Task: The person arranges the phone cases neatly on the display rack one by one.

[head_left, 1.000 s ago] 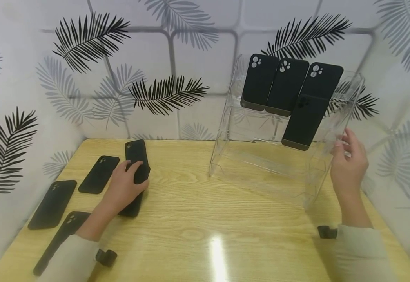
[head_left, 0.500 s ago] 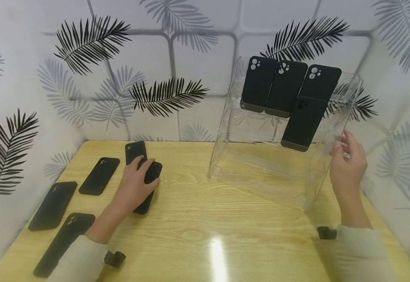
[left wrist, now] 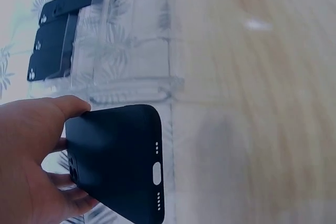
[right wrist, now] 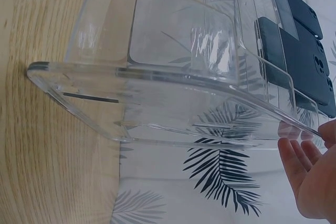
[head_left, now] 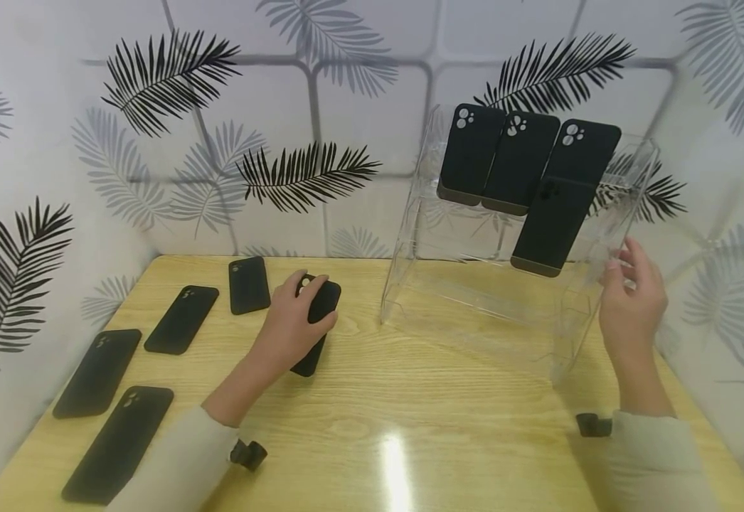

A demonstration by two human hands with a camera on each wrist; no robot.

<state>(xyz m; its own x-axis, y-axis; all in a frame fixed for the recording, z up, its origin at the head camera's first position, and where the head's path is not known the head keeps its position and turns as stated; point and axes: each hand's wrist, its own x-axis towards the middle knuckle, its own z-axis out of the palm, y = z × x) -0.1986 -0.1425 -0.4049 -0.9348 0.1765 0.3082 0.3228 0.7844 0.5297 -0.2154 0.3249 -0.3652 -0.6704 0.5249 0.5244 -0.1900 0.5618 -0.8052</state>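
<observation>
My left hand [head_left: 287,318] grips a black phone case [head_left: 313,352] by its camera end, over the table left of the centre. In the left wrist view the same case [left wrist: 118,156] is held between thumb and fingers, its bottom end with the port cutout facing away from the hand. My right hand [head_left: 633,302] pinches the right side edge of a clear acrylic display stand [right wrist: 178,80]. Three black phone cases [head_left: 471,151] lean side by side on the stand's top tier. One more case [head_left: 553,226] leans on the tier below, at the right, overlapping the top-right one.
Several black phone cases lie flat on the wooden table [head_left: 346,427] at the left, among them a short-looking one [head_left: 249,284] at the back and one [head_left: 119,444] near my left sleeve. A patterned wall [head_left: 372,107] stands close behind the stand.
My left hand has lifted the phone case off the group at the left and carried it rightward, uncovering the case behind it. The right hand stays on the stand's edge.
</observation>
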